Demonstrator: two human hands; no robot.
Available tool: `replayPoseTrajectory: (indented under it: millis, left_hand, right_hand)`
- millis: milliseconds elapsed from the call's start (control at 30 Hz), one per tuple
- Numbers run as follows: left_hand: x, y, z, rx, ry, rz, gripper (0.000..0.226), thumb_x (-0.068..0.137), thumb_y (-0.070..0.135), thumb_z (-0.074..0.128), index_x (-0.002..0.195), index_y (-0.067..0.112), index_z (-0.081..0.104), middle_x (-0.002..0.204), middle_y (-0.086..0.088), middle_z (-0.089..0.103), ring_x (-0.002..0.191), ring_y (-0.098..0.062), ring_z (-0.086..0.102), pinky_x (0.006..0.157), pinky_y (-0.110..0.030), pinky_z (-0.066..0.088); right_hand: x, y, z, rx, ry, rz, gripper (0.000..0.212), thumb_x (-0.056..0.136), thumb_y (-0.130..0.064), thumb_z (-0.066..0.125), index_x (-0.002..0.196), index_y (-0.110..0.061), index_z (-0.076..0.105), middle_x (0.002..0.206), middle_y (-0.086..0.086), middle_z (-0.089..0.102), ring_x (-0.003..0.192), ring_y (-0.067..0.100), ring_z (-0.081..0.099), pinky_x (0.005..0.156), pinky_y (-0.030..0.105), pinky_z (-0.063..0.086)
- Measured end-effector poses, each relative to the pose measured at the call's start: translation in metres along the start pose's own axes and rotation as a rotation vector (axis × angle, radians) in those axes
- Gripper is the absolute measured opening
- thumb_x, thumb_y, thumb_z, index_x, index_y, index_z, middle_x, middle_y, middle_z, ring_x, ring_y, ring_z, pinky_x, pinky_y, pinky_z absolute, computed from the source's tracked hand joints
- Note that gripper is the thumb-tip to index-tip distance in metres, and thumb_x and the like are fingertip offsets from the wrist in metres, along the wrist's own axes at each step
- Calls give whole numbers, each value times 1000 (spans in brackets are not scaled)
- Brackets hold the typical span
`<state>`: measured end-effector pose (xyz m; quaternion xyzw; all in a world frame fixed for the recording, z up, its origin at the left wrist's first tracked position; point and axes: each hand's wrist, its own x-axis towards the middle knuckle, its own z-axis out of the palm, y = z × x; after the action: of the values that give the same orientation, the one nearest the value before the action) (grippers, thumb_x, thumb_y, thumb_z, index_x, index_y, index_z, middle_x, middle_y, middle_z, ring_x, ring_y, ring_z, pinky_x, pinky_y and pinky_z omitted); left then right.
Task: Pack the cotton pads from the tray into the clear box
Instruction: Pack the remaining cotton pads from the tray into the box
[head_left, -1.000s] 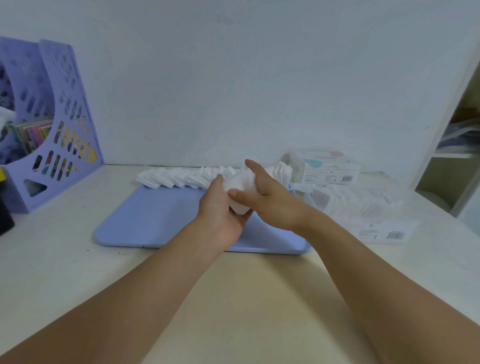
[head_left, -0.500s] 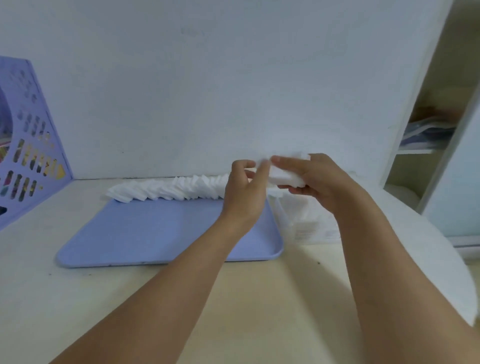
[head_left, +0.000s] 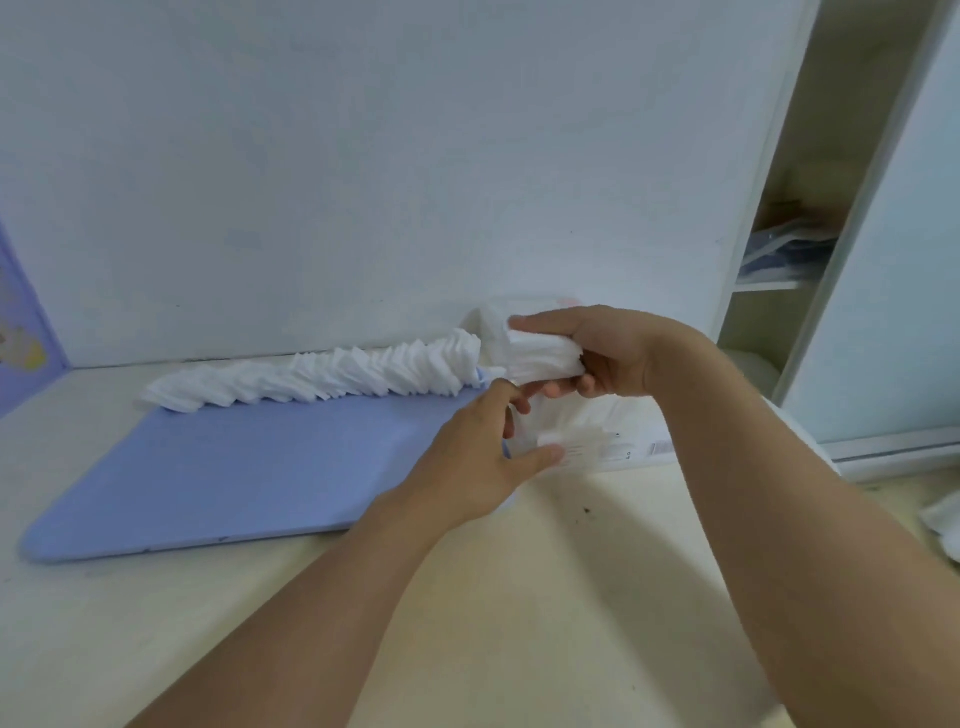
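Cotton pads mostly remain in a long overlapping row along the tray's far edge, so I judge much packing is left. A small stack is clamped in the right hand above the clear box, whose near side the left hand touches with loosely curled fingers.

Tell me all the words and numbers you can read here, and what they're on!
None can be read.
Clear box: small dark print and a barcode-like patch on its side label, too blurred to read.
Purple file holder at the left edge: yellow shapes show, no legible writing.
Cotton pads and blue tray: no print visible.
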<state>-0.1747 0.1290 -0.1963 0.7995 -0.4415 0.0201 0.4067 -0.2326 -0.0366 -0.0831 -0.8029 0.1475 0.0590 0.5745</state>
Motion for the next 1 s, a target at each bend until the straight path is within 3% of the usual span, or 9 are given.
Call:
replayPoseTrajectory:
  millis: [133,300,400,500,600,700,767,867,1000]
  left_hand:
    - [1,-3,2,-8,1,-2,43,79,56,77,102,31,51,92,12,55,68,-1,51,67,-21,40]
    - [4,-2,-3,-37,74,-40,43,70,56,84,87,37,49,80,13,59,69,-4,57,64,-19,42]
    - [4,-2,-3,-55,64,-14,44,67,53,87,87,35,52,85,10,62,70,-9,59,68,-24,50]
    - [4,0,-2,-48,72,-6,45,67,52,88,89,32,54,85,7,63,70,-12,61,71,-30,53]
    - [5,-1,-2,-38,69,5,45,68,52,87,91,30,55,87,7,65,74,-10,61,72,-31,53]
    - [6,-3,-1,-25,76,16,44,69,53,87,91,31,54,87,8,65,77,-6,61,72,-28,52]
    - [7,-4,-1,-28,81,13,44,68,52,87,89,33,53,85,8,64,75,-6,60,71,-27,51]
    - [7,-7,-1,-43,87,12,45,67,52,88,84,37,49,83,8,63,69,-6,58,66,-24,49]
    - [8,-10,2,-33,84,4,45,67,54,87,82,39,48,81,10,62,67,-6,57,64,-24,49]
  right_hand:
    - [3,-9,-4,-108,-39,87,48,92,-51,67,115,-10,72,103,15,78,66,15,73,38,16,36]
    - [23,-21,-7,-132,-152,268,49,97,-45,64,124,-5,68,120,23,71,51,9,61,35,13,36]
    - [31,-12,-13,-134,-128,382,45,98,-38,65,129,-6,64,124,22,69,47,7,58,33,12,35]
    - [37,-11,-9,-324,-27,407,26,91,-30,75,105,-10,68,90,7,74,44,7,47,33,14,25]
    - [41,-11,6,-624,78,370,24,85,-23,79,78,-14,58,53,-3,46,40,8,30,36,18,19]
    - [42,-7,29,-834,265,237,33,80,-18,75,66,-15,46,48,-3,35,41,12,29,40,22,24]
    - [43,-5,32,-752,341,194,30,80,-18,72,66,-15,46,54,-2,36,46,13,30,42,23,26]
    - [38,-9,26,-477,220,330,16,88,-21,65,78,-13,56,53,-1,51,38,7,31,33,18,22]
    - [38,-4,25,-484,152,387,12,88,-23,67,86,-12,62,67,1,60,38,8,37,32,17,21]
